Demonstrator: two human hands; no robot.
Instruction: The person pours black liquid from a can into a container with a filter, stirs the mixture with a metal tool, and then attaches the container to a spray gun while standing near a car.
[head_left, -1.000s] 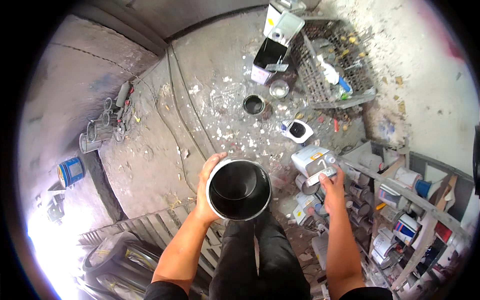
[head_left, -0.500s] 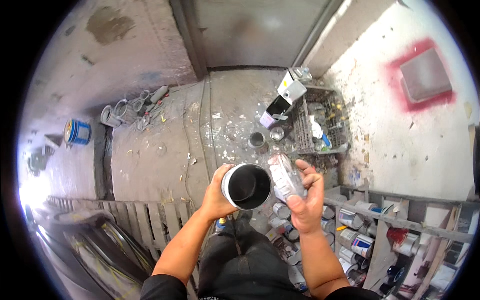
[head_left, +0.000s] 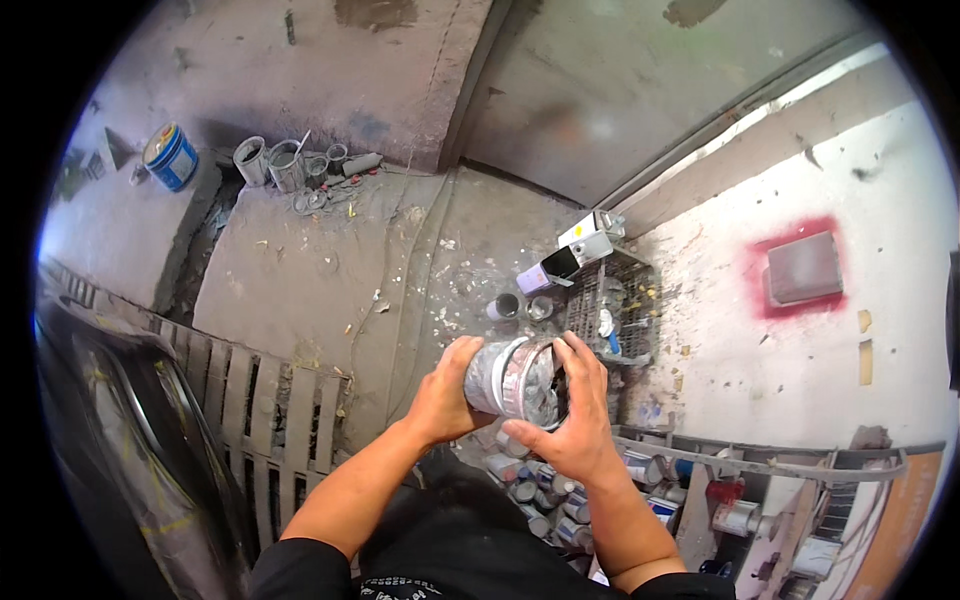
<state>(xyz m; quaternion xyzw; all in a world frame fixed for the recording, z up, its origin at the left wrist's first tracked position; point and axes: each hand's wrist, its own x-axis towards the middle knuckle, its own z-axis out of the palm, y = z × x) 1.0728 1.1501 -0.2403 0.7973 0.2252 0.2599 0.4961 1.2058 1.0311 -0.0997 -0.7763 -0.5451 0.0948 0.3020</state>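
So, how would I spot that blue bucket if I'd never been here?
Start with the big stained wall at the picture's upper left and follow its foot leftward. Past the grey-crusted cans, across a dark gap in the concrete, stands the bucket. Its bright blue side sets it apart from those dull cans.

Blue bucket [head_left: 176, 165], upper left; grey tubs [head_left: 289, 178] near it. Slatted grating [head_left: 238, 390], lower left. Mesh crate [head_left: 586, 302], right of centre. Grey square panel [head_left: 805, 268] on white wall [head_left: 725, 375], right.
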